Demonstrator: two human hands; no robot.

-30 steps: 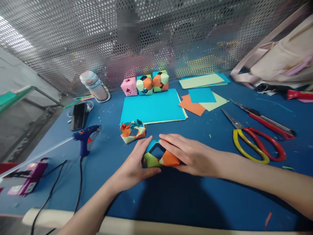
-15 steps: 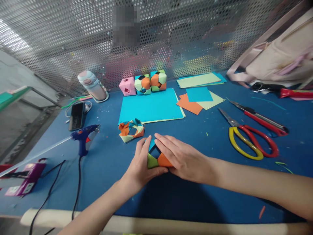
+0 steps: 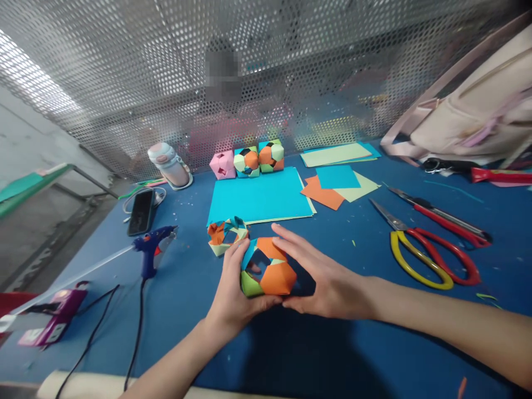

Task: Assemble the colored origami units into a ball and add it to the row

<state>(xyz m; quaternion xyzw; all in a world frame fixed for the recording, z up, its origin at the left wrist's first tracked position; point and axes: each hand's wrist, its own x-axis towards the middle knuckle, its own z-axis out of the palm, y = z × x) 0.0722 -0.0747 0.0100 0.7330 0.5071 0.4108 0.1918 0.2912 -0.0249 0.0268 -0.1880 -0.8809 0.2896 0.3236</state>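
At the left of the blue counter (image 3: 183, 293) lies a glue gun (image 3: 148, 252), well apart from the hands, and the paper should be kept away from its nozzle and its cord. To the right of it, on the far side of the left hand (image 3: 230, 282), there is a folded paper ring (image 3: 216, 235) in orange, blue and pale green; it is near the left fingers, so it is better not to push it with the knuckles. The left fingers are gripping the folded paper piece (image 3: 279, 277) along its left side, with the thumb under its near edge. This piece is at the near middle of the counter, between the two hands, and its large opening is turned toward the person. Some skin shows through this opening, so one finger seems to be behind or inside the piece. The right hand (image 3: 332, 285) makes a wide curve: its fingers are spread, the tips at the far right edge of the piece, the thumb at the near edge, with a gap before the palm. How firmly these tips press is not clear. The step in hand appears to be shaping and steadying the piece; for this, it would be good to press lightly and equally from both sides, because folded paper can dent or its joints can slip. At the right, scissors (image 3: 402, 226) lie near the right forearm, so the elbow should move carefully.
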